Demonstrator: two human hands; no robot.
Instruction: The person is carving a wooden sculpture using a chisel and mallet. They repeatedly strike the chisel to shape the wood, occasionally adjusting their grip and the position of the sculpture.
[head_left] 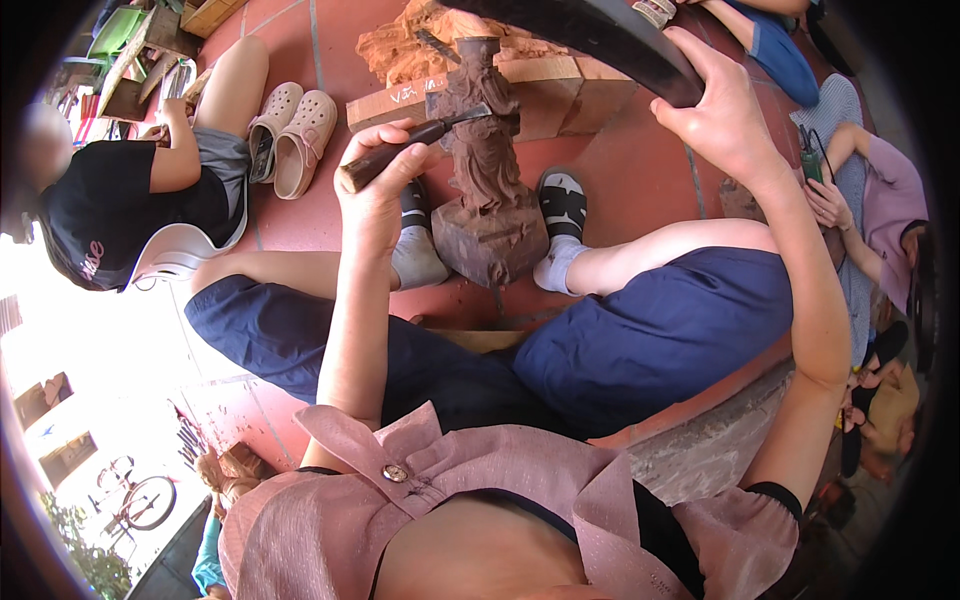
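Note:
A dark brown carved wooden statue (485, 165) stands upright on its block-like base (490, 243) between my feet. My left hand (373, 190) is closed round the wooden handle of a chisel (400, 152). The chisel's metal blade points right and meets the upper part of the figure. Raised to the right of the statue, my right hand (725, 112) grips one end of a long dark club-like mallet (610, 45). The mallet reaches up and left past the top edge of the picture, above the statue.
Behind the statue lie wooden blocks (540, 95) and a rough orange-brown wood piece (400, 45). A person in black (120, 200) sits at the left, near beige clogs (303, 145). Another person in pink (893, 200) sits at the right. Red tiles (640, 160) cover the floor.

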